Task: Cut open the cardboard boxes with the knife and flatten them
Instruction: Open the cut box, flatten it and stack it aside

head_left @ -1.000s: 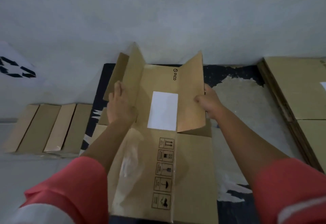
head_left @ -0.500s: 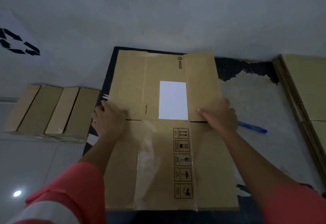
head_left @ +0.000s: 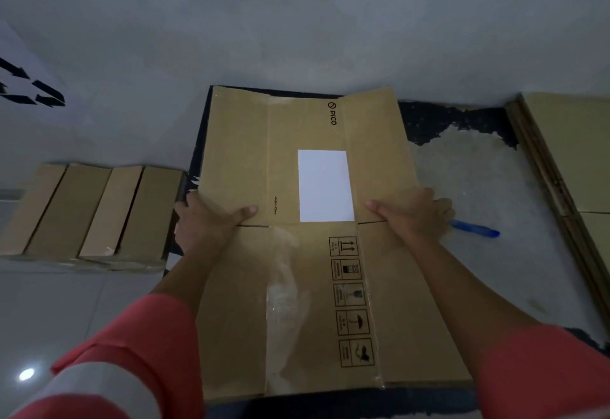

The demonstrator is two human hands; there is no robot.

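flattened cardboard box [head_left: 238, 141], printed "pico" and "made in china" beside a blank white label [head_left: 325, 185], lies on the dark mat [head_left: 425, 114]; left hand [head_left: 211, 223] and right hand [head_left: 414, 217] each keep a grip clamped on its side edges, thumbs on top.

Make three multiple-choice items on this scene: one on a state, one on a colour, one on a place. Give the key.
1. The cardboard box is: A lying flat; B standing upright; C torn in two.
2. Its label is: A yellow; B white; C red.
3. The blue tool lies: A on the box; B inside a bucket; C on the floor right of the box.

Key: 1 A, its panels and flaps all lie level. 2 B, the rectangle is plain white. 3 C, it lies just beyond the right hand, off the cardboard.
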